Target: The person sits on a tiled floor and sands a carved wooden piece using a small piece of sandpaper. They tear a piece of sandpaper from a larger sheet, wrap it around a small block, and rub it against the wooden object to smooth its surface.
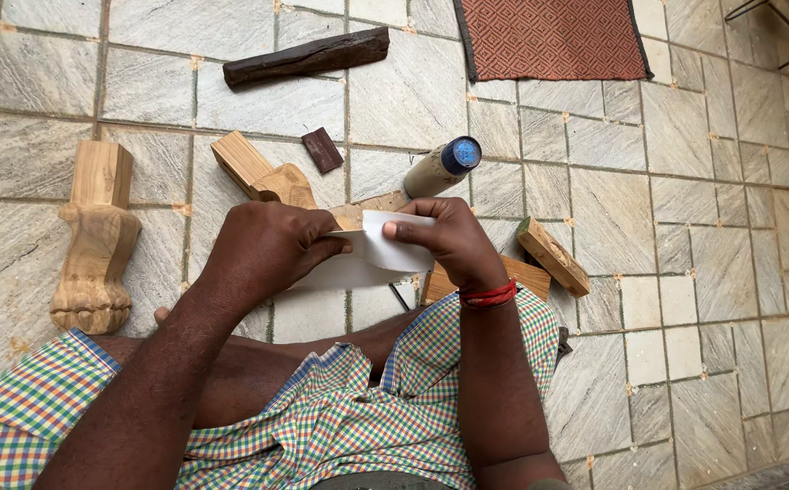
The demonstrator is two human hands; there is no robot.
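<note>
Both the left hand [263, 249] and the right hand [449, 238] pinch a white sheet of paper [372, 254] above the tiled floor [685, 181], a carved wooden leg [95, 240] lying nearby.

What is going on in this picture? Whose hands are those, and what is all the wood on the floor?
There is no machine here. A person sits on a tiled floor wearing a camera on their head, so you look down at their own two hands. The left hand and the right hand both pinch a white sheet between fingers and thumb, and the sheet is bent or folded. Around them lie wooden pieces: a carved leg on the left, another carved piece past the hands, a dark plank farther off, a small dark block, and a pale block on the right. A bottle with a blue cap lies on its side, and a red mat sits at the top.
</note>
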